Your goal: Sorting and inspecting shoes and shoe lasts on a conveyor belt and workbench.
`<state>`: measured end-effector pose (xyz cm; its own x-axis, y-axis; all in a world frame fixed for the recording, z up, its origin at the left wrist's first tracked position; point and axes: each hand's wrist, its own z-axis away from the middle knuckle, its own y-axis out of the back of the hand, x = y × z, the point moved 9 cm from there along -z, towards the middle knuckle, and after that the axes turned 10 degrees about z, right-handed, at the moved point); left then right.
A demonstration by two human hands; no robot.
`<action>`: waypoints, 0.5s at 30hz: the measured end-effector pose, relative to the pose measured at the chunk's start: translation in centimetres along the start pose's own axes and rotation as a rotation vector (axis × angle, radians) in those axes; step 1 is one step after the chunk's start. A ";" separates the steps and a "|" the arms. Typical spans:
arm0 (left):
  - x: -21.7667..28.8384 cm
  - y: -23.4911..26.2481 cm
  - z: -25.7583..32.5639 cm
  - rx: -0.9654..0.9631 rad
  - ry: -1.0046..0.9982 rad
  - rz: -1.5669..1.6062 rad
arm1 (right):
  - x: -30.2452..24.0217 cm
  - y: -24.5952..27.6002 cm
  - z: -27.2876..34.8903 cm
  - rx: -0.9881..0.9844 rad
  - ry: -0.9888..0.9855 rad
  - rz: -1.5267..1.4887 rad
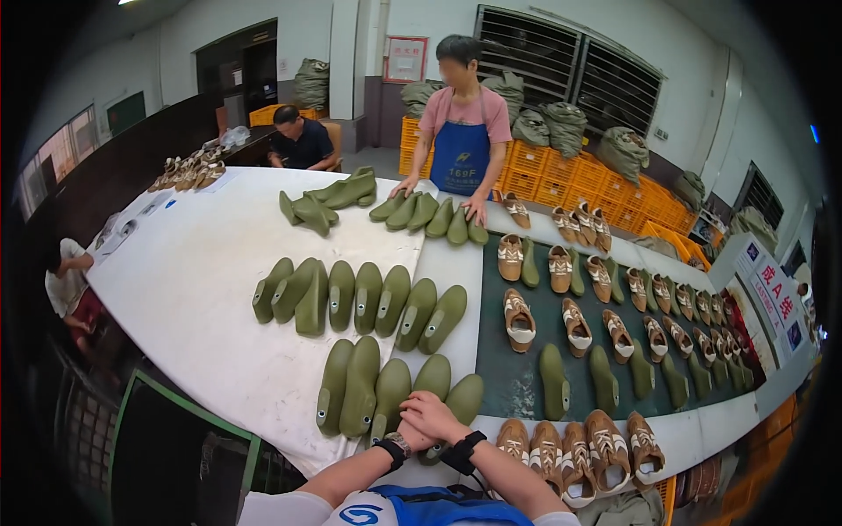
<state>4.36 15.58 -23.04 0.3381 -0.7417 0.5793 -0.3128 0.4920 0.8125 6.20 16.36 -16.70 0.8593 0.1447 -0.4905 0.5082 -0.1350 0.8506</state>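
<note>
My right hand [435,415] lies across my left hand [412,436], its fingers stretched out flat. The left hand's fingers are hidden beneath it. Both rest over the nearest group of green shoe lasts [360,386], and neither visibly grips one. Parts of the lasts under my hands are covered. Beyond stands a row of several more green lasts [368,296] on the white table [210,289]. Just right of my right forearm, brown-and-white sneakers [545,451] stand along the near table edge.
A dark green conveyor belt [517,386] carries sneakers and lasts off to the right. Across the table, a person in a blue apron [463,162] touches a row of lasts [423,210]. Another person [303,140] sits behind. Orange crates [561,180] line the back wall.
</note>
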 end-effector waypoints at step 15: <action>0.7 1.6 -0.3 0.106 -0.025 -0.049 | 0.2 -0.7 -0.5 -0.043 -0.070 0.014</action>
<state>4.38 15.99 -21.35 0.3335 -0.7754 0.5363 -0.3886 0.4052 0.8275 6.01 17.01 -17.35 0.8688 0.0743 -0.4896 0.4949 -0.0944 0.8638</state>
